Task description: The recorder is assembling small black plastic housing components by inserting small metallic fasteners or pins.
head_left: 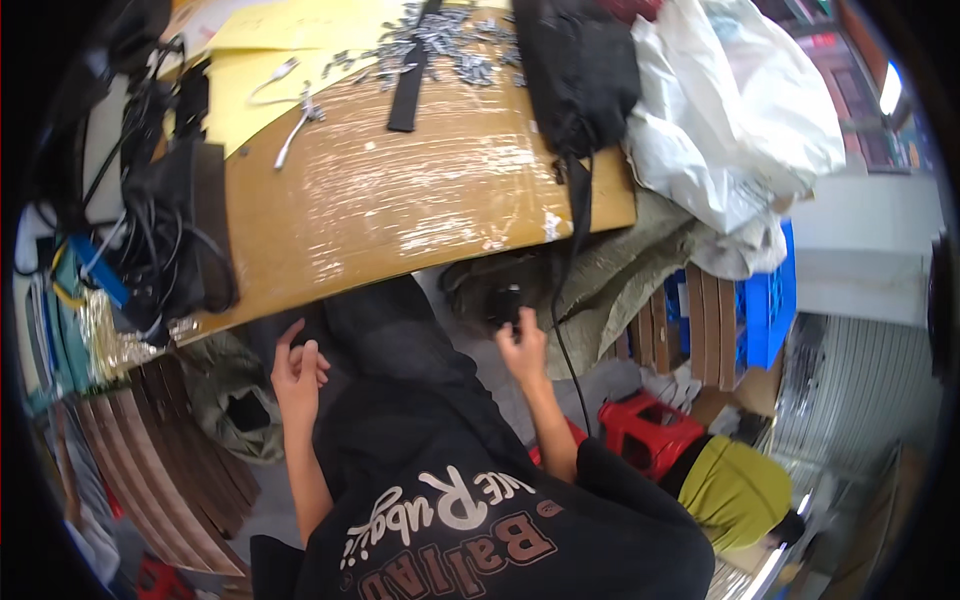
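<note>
My left hand point(298, 365) is raised just below the table's near edge, the index finger stretched out and the other fingers loosely bent, with nothing in it. To the right, my right hand point(522, 350) hovers below the same edge, fingers apart and apparently holding nothing. A small dark round thing point(508, 300) shows just beyond its fingertips; I cannot tell whether they touch. On the wrapped brown tabletop point(400, 190), short white cables point(292, 130) lie partly on yellow paper point(250, 95). Many small grey pieces point(470, 50) are scattered at the far side, beside a black strip point(405, 100).
A black bag point(580, 70) with a hanging strap and a white plastic sack point(735, 120) occupy the table's right side. Black cables point(160, 240) crowd the left. Below are stacked brown boards point(165, 460), a red stool point(650, 430) and a blue crate point(770, 300).
</note>
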A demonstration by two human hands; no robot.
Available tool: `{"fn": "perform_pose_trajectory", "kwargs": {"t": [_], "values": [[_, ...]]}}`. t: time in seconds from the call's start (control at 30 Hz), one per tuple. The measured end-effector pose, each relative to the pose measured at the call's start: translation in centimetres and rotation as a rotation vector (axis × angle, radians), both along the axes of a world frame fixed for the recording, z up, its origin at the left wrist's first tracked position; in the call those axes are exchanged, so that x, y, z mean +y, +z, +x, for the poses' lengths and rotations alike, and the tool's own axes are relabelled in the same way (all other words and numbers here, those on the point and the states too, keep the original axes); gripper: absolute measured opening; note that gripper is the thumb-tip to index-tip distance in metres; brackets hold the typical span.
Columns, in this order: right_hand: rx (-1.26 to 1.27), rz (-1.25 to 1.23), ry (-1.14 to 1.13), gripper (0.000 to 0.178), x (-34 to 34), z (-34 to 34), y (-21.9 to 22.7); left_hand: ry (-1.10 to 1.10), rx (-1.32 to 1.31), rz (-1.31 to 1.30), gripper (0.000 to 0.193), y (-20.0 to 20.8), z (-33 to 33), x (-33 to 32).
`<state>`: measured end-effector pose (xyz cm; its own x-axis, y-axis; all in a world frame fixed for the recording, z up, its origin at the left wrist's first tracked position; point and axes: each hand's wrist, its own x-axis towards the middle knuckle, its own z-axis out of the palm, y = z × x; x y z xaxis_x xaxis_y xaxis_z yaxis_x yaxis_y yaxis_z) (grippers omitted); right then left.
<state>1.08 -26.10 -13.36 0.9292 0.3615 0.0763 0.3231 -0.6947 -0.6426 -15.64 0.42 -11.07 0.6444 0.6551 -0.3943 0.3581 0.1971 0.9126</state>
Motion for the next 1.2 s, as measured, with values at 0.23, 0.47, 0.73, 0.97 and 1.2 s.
{"fn": "perform_pose_trajectory", "kwargs": {"t": [0.23, 0.47, 0.73, 0.97, 1.2], "values": [[-0.472, 0.005, -0.607, 0.025, -13.6, 4.4, -1.9, -0.053, 0.027, -0.031, 0.025, -0.6, 2.1, 0.0], [-0.252, 0.067, -0.793, 0.035, -12.7, 10.0, 1.8, -0.089, 0.038, -0.014, 0.023, -0.6, 1.6, 0.7], [0.135, -0.37, -0.638, 0.034, -10.4, 8.2, -1.4, -0.037, 0.005, 0.05, 0.021, -1.3, 0.2, 0.8], [0.156, -0.259, -0.117, 0.024, -0.4, 3.6, 3.8, -0.05, 0.012, -0.025, 0.023, -0.9, 0.8, 1.2], [0.155, 0.315, 0.464, 0.016, 11.7, 5.3, 18.2, -0.076, -0.054, -0.019, 0.02, -1.7, 0.6, 1.9]]}}
